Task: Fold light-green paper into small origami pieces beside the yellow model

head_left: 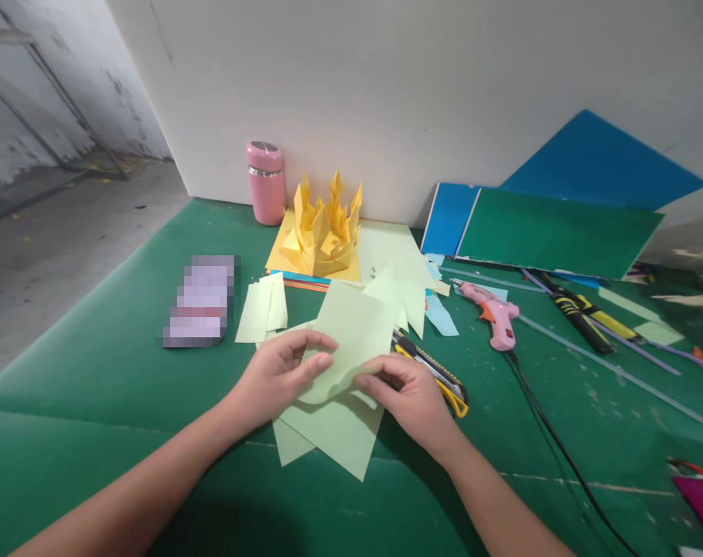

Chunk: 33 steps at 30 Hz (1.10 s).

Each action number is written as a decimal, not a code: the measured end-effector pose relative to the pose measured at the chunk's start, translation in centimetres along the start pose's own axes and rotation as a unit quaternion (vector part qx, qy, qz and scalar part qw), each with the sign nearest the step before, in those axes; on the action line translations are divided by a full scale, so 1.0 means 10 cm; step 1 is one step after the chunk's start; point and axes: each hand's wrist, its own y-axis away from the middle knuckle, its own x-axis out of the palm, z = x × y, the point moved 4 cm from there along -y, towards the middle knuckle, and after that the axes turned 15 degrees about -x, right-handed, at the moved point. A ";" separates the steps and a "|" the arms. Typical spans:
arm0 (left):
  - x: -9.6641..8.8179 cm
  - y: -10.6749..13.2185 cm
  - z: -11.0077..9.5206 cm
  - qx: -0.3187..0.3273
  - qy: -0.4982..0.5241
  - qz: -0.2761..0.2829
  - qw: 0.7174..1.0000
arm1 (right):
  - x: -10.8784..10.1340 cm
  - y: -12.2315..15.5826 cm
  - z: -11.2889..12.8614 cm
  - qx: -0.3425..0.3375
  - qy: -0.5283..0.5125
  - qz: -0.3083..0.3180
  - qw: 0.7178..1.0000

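My right hand (409, 394) pinches the near right edge of a pale green sheet of paper (354, 329) between thumb and fingers. The sheet is lifted a little, with its near edge curling up. At its left side, my left hand (287, 367) is open, thumb and forefinger apart over the paper. More pale green sheets (342, 433) lie beneath, overlapping at angles. Just beyond my right hand are a yellow-handled utility knife (435, 367) and scissors with yellow handles (458, 402), partly hidden by the hand and paper.
A folded yellow paper crown (322, 240) sits behind on yellow sheets, beside a pink flask (266, 186). Small green pieces (262, 309) lie left, near a blurred-out item (200, 302). Rightward are a pink glue gun (496, 309), its cord, pliers (577, 317) and leaning green board (560, 232).
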 end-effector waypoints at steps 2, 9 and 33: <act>0.03 0.01 -0.01 0.027 -0.021 0.006 0.999 | -0.01 0.00 -0.04 0.024 -0.030 -0.026 0.999; 0.11 0.05 0.00 0.054 -0.066 -0.045 0.995 | 0.03 0.04 -0.06 0.066 -0.066 -0.069 0.993; 0.12 0.01 0.06 0.019 0.011 0.000 1.000 | 0.10 0.02 -0.09 0.190 -0.264 -0.109 0.939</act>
